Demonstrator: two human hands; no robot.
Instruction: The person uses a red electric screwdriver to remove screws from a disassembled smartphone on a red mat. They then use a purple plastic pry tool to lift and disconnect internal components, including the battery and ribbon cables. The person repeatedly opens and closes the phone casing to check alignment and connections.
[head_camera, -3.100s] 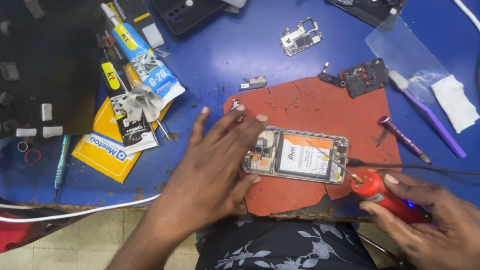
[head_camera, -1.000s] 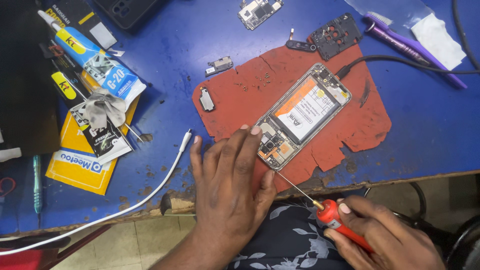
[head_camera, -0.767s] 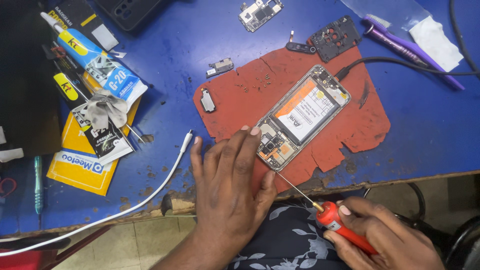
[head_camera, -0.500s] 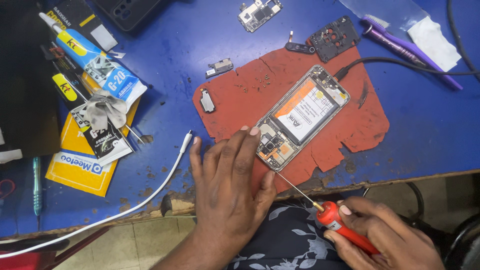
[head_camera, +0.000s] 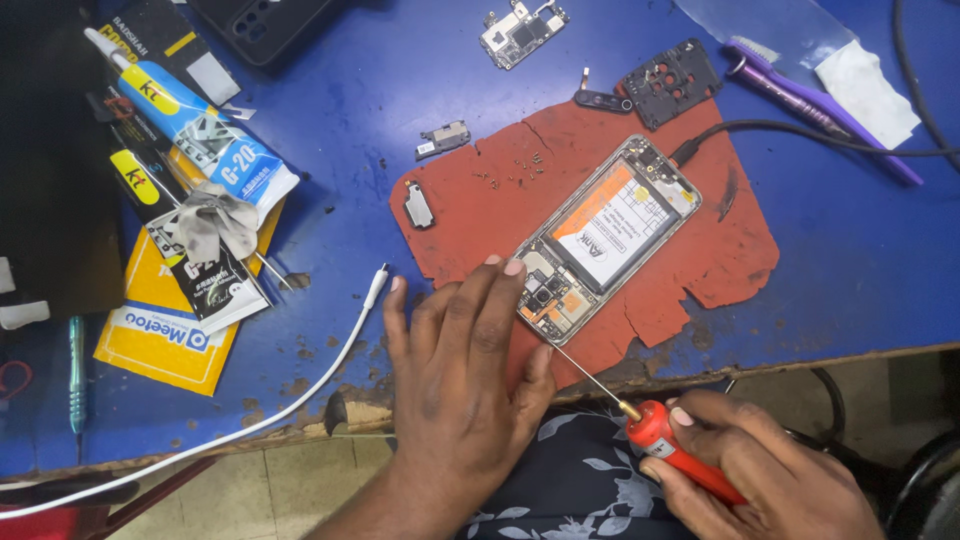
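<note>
An opened phone (head_camera: 603, 238) with its back off lies tilted on a torn red mat (head_camera: 700, 260), its battery and circuit boards exposed. My left hand (head_camera: 460, 370) rests flat on the table edge, its fingertips touching the phone's lower end. My right hand (head_camera: 760, 480) grips a red-handled screwdriver (head_camera: 680, 460) near my lap. The thin shaft reaches up-left, with its tip at the phone's lower corner.
Several tiny screws (head_camera: 510, 170) and small metal parts (head_camera: 418, 203) lie on the mat. A circuit board (head_camera: 520, 30), black cover (head_camera: 668, 82), purple brush (head_camera: 820, 120), glue tube (head_camera: 190, 120), yellow packets (head_camera: 160, 330) and a white cable (head_camera: 250, 420) lie on the blue table (head_camera: 350, 90).
Since three seconds ago the phone has turned from level to tilted, and the screwdriver tip has come to its lower corner. Over the last second nothing has visibly moved.
</note>
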